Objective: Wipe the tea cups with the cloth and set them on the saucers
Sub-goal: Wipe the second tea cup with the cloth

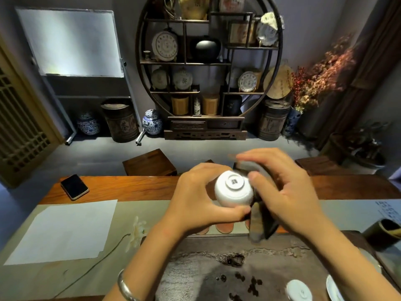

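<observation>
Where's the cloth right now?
In the head view, right of centre: the dark cloth is in the right hand, pressed against the upturned white cup the left hand holds.

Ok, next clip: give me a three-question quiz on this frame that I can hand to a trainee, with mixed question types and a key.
1. True or false: the white tea cup is held with its foot ring facing the camera.
2. Which hand grips the cup?
A. the left hand
B. the right hand
C. neither hand
3. Fill in: the right hand holds the dark ____ against the cup's side.

Key
1. True; the marked base faces the camera.
2. A; its fingers curl round the cup's body.
3. Cloth; its end hangs above the tea tray, while the reddish saucers on the table runner carry no cup that shows.
</observation>
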